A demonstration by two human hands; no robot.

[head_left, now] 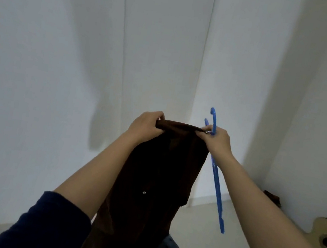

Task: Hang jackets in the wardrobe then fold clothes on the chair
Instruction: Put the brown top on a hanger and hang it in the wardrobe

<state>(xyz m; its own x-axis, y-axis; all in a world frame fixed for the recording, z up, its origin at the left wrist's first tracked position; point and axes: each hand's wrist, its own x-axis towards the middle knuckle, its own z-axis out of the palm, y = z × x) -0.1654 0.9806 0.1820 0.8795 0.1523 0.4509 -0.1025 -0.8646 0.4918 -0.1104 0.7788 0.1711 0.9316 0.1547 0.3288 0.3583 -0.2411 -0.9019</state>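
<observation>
Biggest thing here is the white wardrobe (164,39): flat panels with vertical seams, all closed, filling pretty much the whole background. Below it there's a pale floor (197,223).

In front of the doors, a dark brown jacket (157,175) hangs straight down, held up in the air by its top edge, which is pulled taut between both hands. Its lower part drops out of view near the person's jeans. A navy sleeve (45,223) is pushed up the left forearm.

A blue plastic hanger (217,190) dangles tilted just right of the jacket, hook poking up above the knuckles. Might be two hooks there, can't really tell.

The left hand (147,125) has its fingers curled tight round the left end of the jacket's top edge. The right hand (217,139) pinches the right end and grips the hanger too.

Part of a guitar (318,223) shows at the lower right edge. A tiny shiny snap (144,192) sits on the jacket front.
</observation>
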